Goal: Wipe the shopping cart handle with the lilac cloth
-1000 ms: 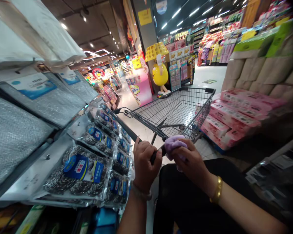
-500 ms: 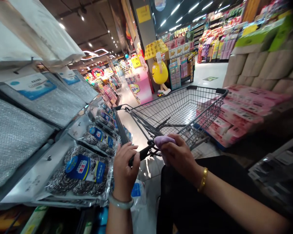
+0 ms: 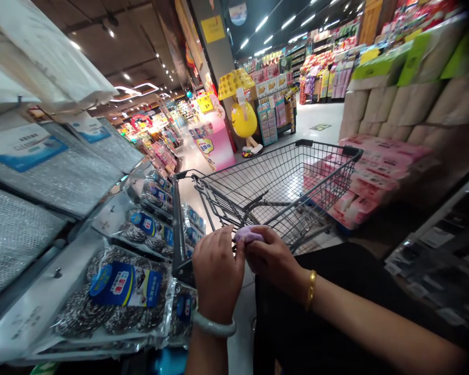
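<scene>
A dark wire shopping cart [image 3: 281, 172] stands tilted in my view. My left hand [image 3: 219, 268], with a pale bangle at the wrist, is closed over the cart's black handle [image 3: 185, 269], its fingertips partly hidden. Its thumb lies against a crumpled purple cloth [image 3: 248, 234]. My right hand [image 3: 271, 258], wearing a gold bracelet, is closed round that cloth at the right end of the handle. Most of the cloth is inside the right fingers.
Packs of steel-wool scourers [image 3: 121, 291] hang close on the left, below mesh-textured silvery packs [image 3: 78, 166]. Pink packs [image 3: 375, 177] and tall tissue bundles [image 3: 398, 104] are stacked at the right. Ahead, a yellow figure [image 3: 244, 119] stands by a pink display stand [image 3: 214, 148].
My left hand has slid right along the handle, up to the purple cloth. My right hand has shifted slightly left and down with the cloth. The view has turned a little right.
</scene>
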Tool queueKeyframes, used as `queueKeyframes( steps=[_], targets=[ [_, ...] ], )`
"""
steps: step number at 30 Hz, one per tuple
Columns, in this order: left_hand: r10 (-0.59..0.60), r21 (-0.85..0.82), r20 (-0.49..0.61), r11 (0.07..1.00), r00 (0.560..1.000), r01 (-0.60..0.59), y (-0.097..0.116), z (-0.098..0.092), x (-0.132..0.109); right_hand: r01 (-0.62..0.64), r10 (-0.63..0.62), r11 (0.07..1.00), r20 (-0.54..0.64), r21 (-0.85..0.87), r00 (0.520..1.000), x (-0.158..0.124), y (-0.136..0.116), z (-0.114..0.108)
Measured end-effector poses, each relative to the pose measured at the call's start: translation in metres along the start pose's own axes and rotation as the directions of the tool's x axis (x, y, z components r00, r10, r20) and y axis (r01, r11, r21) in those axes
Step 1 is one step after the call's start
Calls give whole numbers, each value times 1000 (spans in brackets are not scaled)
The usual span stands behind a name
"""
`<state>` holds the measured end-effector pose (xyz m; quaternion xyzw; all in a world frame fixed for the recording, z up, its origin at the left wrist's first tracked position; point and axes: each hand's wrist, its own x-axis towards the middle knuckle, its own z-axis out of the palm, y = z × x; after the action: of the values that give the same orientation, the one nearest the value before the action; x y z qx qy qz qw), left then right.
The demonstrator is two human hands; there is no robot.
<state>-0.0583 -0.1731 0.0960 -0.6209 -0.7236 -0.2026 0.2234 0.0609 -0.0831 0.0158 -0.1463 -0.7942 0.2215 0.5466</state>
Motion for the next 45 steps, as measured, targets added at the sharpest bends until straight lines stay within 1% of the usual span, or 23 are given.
queueKeyframes(
  steps=[2, 4, 7, 9, 11, 14, 17, 20, 22, 24, 26, 27, 28, 30, 33, 35, 36, 38, 40, 42, 43, 44, 45],
  targets=[
    [-10, 60, -2, 998, 1000, 10, -5, 5, -2, 37, -37, 999, -16, -33, 999, 6, 1, 0],
    [-18, 84, -2, 996, 1000, 18, -9, 7, -4, 66, -69, 995, -27, -72, 997, 6, 9, 3],
    [-4, 89, 7, 996, 1000, 3, -13, 7, -8, 104, -109, 986, -32, -128, 994, -7, 27, 9],
    [6, 102, 14, 995, 1000, -7, -14, 7, -9, 111, -118, 985, -46, -133, 992, -16, 33, 11],
    [5, 121, 23, 993, 1000, -8, -12, 6, -10, 84, -91, 992, -62, -98, 994, -18, 29, 11],
    [-10, 144, 28, 990, 1000, 6, -9, 7, -10, 46, -47, 998, -38, -34, 998, -8, 13, 12],
    [-13, 158, 7, 987, 1000, 12, -7, 7, -10, 33, -34, 999, -14, -43, 999, -1, 6, 15],
    [-7, 149, -16, 989, 1000, 9, -8, 9, -11, 84, -84, 993, -7, -85, 996, -3, 17, 11],
    [-16, 144, -21, 989, 1000, 18, -9, 11, -11, 100, -101, 990, 3, -102, 995, -6, 30, 1],
    [-31, 147, -14, 989, 999, 33, -9, 13, -11, 19, -27, 987, -44, -162, 999, -5, 41, -12],
    [-43, 152, -13, 987, 999, 44, -9, 14, -11, -112, 77, 960, -141, -259, 987, -1, 46, -20],
    [-43, 153, -20, 987, 999, 46, -9, 14, -11, -155, 102, 942, -185, -299, 977, 1, 45, -21],
    [-40, 155, -27, 987, 999, 44, -9, 14, -11, -166, 102, 931, -206, -324, 973, 2, 42, -19],
    [-31, 165, -41, 986, 999, 37, -9, 14, -10, -88, 37, 943, -159, -322, 987, 1, 33, -8],
    [-20, 189, -46, 982, 999, 28, -10, 15, -10, 82, -79, 961, 24, -263, 997, -5, 22, 11],
    [-5, 192, -53, 981, 999, 15, -11, 15, -11, 139, -113, 966, 127, -216, 985, -4, 25, 11],
    [4, 187, -58, 982, 998, 7, -12, 15, -11, 137, -106, 971, 159, -196, 982, -2, 29, 6],
    [17, 173, -70, 985, 997, -5, -11, 15, -11, 50, -23, 986, 165, -160, 986, 9, 40, -9],
    [13, 166, -75, 986, 997, 0, -10, 14, -11, -144, 152, 981, 52, -129, 987, 22, 48, -23],
    [-1, 166, -77, 986, 997, 14, -8, 13, -11, -308, 303, 949, -82, -62, 950, 32, 48, -27],
    [-9, 166, -71, 986, 997, 21, -8, 13, -11, -330, 326, 944, -98, -23, 940, 35, 44, -25],
    [-14, 165, -66, 986, 998, 25, -8, 13, -10, -309, 308, 951, -67, 8, 949, 36, 39, -21],
    [-14, 165, -65, 986, 998, 25, -8, 13, -10, -260, 260, 965, 1, 21, 966, 37, 34, -15]
  ],
)
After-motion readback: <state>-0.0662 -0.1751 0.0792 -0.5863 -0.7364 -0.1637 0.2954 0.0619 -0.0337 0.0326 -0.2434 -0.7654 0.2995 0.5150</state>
